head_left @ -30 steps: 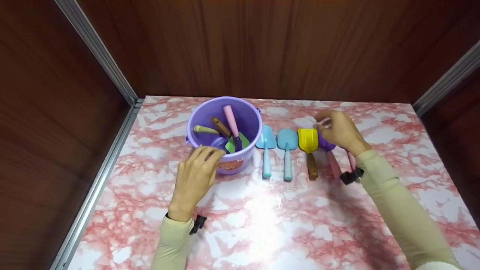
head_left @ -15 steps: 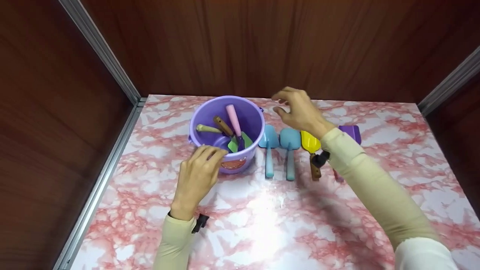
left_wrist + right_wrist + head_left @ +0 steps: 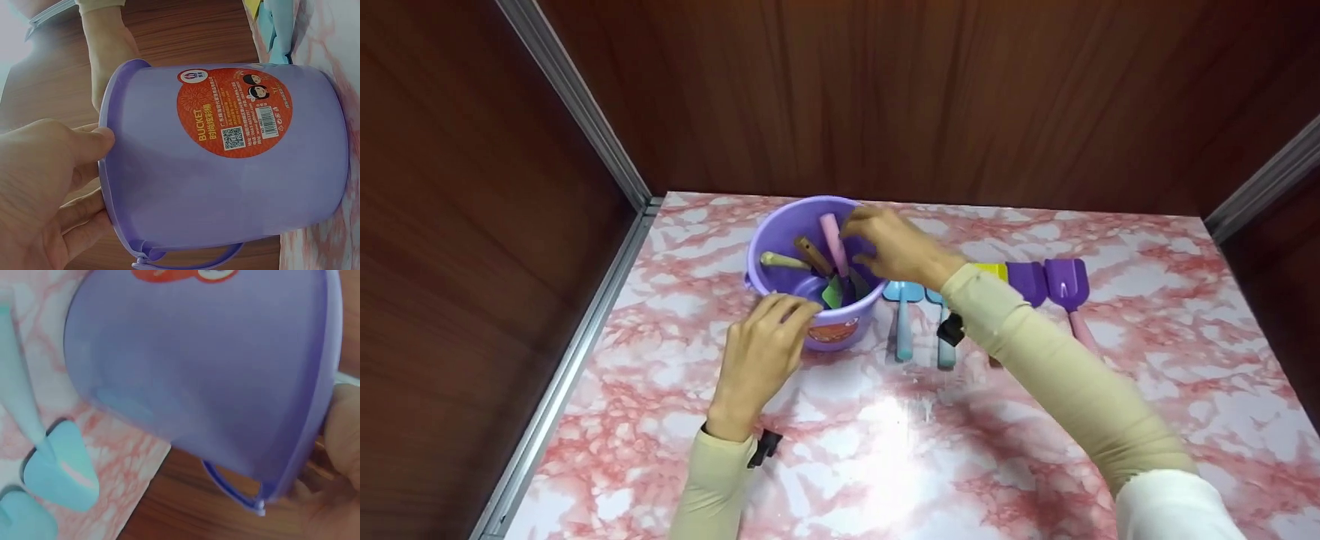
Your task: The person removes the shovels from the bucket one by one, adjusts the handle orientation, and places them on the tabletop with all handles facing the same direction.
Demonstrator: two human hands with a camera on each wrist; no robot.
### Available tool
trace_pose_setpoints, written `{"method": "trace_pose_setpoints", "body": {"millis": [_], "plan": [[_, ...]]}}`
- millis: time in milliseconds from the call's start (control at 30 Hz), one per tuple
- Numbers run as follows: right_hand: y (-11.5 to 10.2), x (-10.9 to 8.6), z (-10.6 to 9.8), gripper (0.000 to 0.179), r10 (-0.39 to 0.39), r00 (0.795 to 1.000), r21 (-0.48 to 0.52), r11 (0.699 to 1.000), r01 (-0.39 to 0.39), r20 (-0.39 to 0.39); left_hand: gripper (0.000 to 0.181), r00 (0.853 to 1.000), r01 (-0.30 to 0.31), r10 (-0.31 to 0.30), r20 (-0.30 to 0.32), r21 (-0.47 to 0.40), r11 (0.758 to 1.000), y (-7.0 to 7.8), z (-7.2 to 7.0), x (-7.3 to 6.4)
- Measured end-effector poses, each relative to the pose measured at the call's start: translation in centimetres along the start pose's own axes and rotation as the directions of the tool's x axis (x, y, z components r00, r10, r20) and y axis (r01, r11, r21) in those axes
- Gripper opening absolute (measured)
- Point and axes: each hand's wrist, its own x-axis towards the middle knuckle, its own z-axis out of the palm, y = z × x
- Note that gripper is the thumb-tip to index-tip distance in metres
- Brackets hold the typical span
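Observation:
A purple bucket [image 3: 832, 341] stands on the table, holding several toy shovels. Its rim is pinched by my left hand [image 3: 765, 341]; in the left wrist view the thumb lies outside the wall and the fingers inside. Over the bucket's right rim reaches my right hand [image 3: 896, 247], its fingertips right beside a pink-handled shovel [image 3: 834, 236]. Thumb and fingers stand apart there, with nothing seen between them. Next to that shovel lean a brown handle [image 3: 812, 255] and a pale green handle [image 3: 784, 261]. A green blade [image 3: 832, 292] shows lower inside.
Right of the bucket lies a row of shovels: light blue ones [image 3: 904, 330], a yellow one [image 3: 994, 270] partly under the right forearm, and purple ones [image 3: 1066, 281]. A brown wooden panel [image 3: 885, 97] rises behind the marbled table [image 3: 840, 465].
My right hand has moved left from above the purple shovels to the bucket's opening, uncovering those shovels. My left hand stays at the rim.

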Motion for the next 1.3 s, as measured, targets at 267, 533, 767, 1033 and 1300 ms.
{"method": "trace_pose_setpoints", "body": {"millis": [267,533,767,1033,1300], "plan": [[-1.0,1.6,0.8,0.023,-0.037,0.989,-0.168,0.984,0.061,0.142,0.020,1.000,-0.011,0.011,-0.003,-0.003,1.000,0.0,0.1,-0.1],[-1.6,3.6,2.6,0.019,-0.102,0.963,-0.487,0.847,0.215,0.248,0.021,1.000,-0.003,0.003,0.013,0.006,1.000,-0.3,-0.3,-0.2],[-1.8,4.0,3.5,0.012,-0.046,0.945,-0.713,0.644,0.276,0.324,0.020,1.000,-0.007,0.007,0.005,-0.002,1.000,-0.1,-0.1,-0.1],[-2.5,4.4,4.4,0.031,0.025,0.920,-0.777,0.544,0.316,0.391,0.019,1.000,-0.008,0.008,-0.002,-0.008,1.000,-0.1,0.0,0.0],[-3.2,4.3,3.4,0.031,0.053,0.941,-0.809,0.529,0.256,0.333,0.019,1.000,-0.005,0.005,-0.001,-0.004,1.000,-0.1,-0.1,0.0]]}}
